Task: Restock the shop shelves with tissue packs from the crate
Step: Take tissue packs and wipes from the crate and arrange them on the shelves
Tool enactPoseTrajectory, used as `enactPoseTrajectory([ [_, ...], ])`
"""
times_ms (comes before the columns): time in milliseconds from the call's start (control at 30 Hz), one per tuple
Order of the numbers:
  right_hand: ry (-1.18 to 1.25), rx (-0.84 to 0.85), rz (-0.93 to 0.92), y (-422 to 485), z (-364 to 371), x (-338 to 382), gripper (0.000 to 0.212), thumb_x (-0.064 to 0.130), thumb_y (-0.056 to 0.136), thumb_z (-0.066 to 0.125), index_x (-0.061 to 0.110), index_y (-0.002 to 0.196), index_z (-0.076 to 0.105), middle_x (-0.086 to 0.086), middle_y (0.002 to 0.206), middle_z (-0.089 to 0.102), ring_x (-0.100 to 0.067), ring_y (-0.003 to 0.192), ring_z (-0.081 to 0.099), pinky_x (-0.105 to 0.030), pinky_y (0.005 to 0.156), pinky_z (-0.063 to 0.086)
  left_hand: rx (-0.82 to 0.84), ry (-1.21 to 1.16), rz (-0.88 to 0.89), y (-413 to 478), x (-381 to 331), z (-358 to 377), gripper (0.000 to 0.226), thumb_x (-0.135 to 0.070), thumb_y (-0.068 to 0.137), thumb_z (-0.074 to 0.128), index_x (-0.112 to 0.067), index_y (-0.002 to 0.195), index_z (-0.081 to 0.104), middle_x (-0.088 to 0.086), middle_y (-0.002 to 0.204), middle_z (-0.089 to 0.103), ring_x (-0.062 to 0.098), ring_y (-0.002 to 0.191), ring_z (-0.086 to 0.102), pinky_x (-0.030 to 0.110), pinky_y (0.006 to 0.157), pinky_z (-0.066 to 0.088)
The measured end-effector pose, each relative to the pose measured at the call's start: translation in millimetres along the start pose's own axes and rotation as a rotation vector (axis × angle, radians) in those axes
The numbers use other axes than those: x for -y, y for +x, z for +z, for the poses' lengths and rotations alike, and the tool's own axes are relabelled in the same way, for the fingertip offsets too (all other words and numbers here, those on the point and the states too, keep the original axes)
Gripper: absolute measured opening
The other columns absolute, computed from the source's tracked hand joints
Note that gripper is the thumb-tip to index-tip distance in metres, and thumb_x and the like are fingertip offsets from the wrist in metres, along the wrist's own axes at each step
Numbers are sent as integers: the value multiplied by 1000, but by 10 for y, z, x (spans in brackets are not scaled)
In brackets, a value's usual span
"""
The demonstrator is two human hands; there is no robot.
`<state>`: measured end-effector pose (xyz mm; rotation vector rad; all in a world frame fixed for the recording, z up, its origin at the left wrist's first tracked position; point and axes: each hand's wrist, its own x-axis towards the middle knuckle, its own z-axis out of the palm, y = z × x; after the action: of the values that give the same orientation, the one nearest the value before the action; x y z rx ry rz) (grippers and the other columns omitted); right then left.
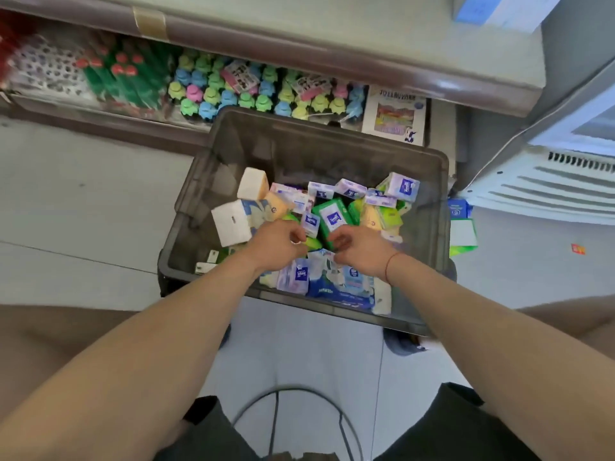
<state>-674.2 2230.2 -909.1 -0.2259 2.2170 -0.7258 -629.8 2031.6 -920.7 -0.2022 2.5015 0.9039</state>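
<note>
The left hand (279,243) and right hand (362,250) reach, fingers curled, among tissue packs (332,216) in the grey crate (299,134); I cannot tell whether either grips one.

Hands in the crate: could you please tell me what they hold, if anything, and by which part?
Cannot be told: left hand and right hand curl over packs in the crate; any grip is hidden.

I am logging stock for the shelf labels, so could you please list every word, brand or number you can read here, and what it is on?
None reads with certainty.
Blue logos on the tissue packs in the crate: too blurred.
White print on the large blue pack: unreadable.
Top line on the white box behind the crate: blurred.
Print on the red floor sticker: too small.
</note>
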Motion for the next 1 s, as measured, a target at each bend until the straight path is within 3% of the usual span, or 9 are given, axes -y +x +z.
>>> enactPoseTrajectory([
  [67,-198,182,-9,22,150,-67,71,10,84,73,16,149,44,-11,142,57,-28,124,58,-33,101,50,60,92,0,-4,55,153,26,-28,92,70,-18,116,69,1,114,70,22,105,62,26,85,46],
  [133,-344,283,-8,63,293,-157,99,11,80,78,19,160,20,-16,148,49,-32,127,54,-37,100,51,102,134,0,-21,88,267,32,-27,91,69,-18,121,68,6,122,69,25,110,62,27,88,47],
  [267,-550,237,-45,196,420,-310,129,27,72,86,31,162,-5,-13,153,43,-34,132,37,-41,98,49,131,136,-11,-1,80,325,40,-27,90,70,-20,128,65,7,129,66,25,116,60,33,97,50],
  [433,-638,201,-103,248,405,-350,119,44,63,92,31,159,22,-6,144,47,-30,122,36,-40,98,45,148,143,-3,-3,28,316,44,-26,91,69,-18,133,61,6,135,64,24,120,58,29,97,46],
  [567,-697,183,-85,229,372,-347,122,53,58,92,37,157,23,-6,137,39,-31,126,34,-45,100,42,161,131,-3,-49,-5,306,43,-25,92,68,-18,134,61,6,136,64,24,121,58,29,98,46],
  [733,-507,173,-65,135,383,-399,119,37,55,97,22,152,29,-8,141,40,-31,128,41,-38,103,44,25,137,8,-46,-24,197,36,-22,96,64,-17,132,62,8,134,63,25,121,58,33,101,47],
  [867,-313,157,-59,92,284,-356,104,19,63,93,28,142,26,-11,107,65,-31,92,64,-37,73,54,-251,525,43,-44,70,-45,57,-24,86,68,-17,140,51,11,146,48,34,135,38,45,108,38],
  [933,-255,102,-83,64,201,-303,106,14,68,89,37,144,19,-13,88,65,-29,77,65,-37,62,55,-223,701,-111,-34,215,-202,78,-28,80,70,-20,150,34,14,153,33,38,141,27,50,113,32],
  [1000,-199,38,-94,33,86,-244,103,18,68,89,37,145,23,-11,90,64,-23,73,62,-31,57,49,-138,755,-273,-36,409,-299,89,-30,79,71,-21,152,23,17,149,30,39,138,29,49,112,33],
])
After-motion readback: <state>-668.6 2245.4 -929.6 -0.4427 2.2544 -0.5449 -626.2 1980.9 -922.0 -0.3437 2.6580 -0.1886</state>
